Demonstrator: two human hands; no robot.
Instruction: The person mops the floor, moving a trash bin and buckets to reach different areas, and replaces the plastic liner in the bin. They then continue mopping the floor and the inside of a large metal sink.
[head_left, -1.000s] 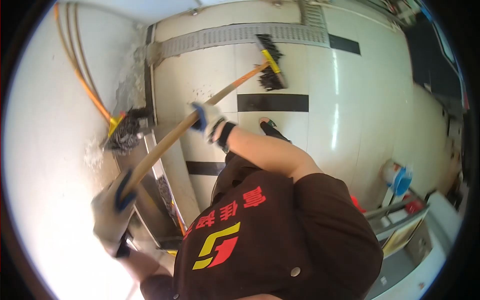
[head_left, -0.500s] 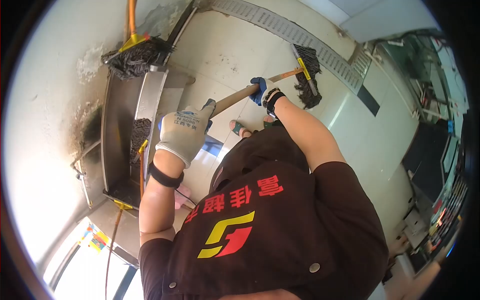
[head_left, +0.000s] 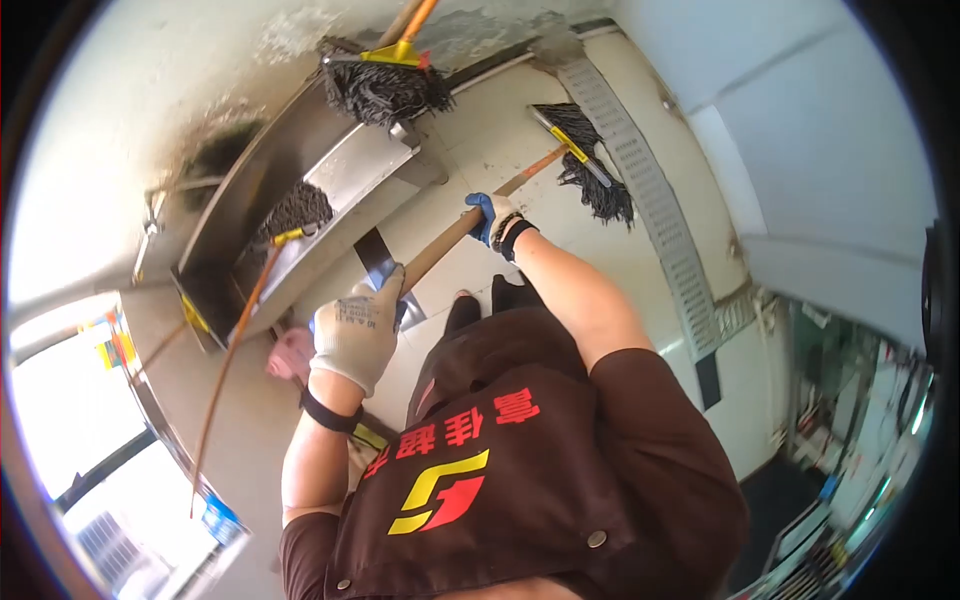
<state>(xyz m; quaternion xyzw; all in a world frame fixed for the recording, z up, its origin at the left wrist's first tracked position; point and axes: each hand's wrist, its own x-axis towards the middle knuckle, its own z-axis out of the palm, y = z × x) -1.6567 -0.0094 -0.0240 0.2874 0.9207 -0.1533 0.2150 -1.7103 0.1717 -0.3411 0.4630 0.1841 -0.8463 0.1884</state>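
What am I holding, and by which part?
A mop, by its handle: your gloved right hand grips nearer the mop head, your gloved left hand farther up.

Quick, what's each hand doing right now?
Left hand: closed, holding the mop handle.
Right hand: closed on the same mop handle, nearer the mop head.

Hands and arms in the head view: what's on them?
The left hand wears an off-white glove with dark printing on its back; the right hand wears a similar one showing blue. Each wrist has a black band; both short sleeves are dark brown.
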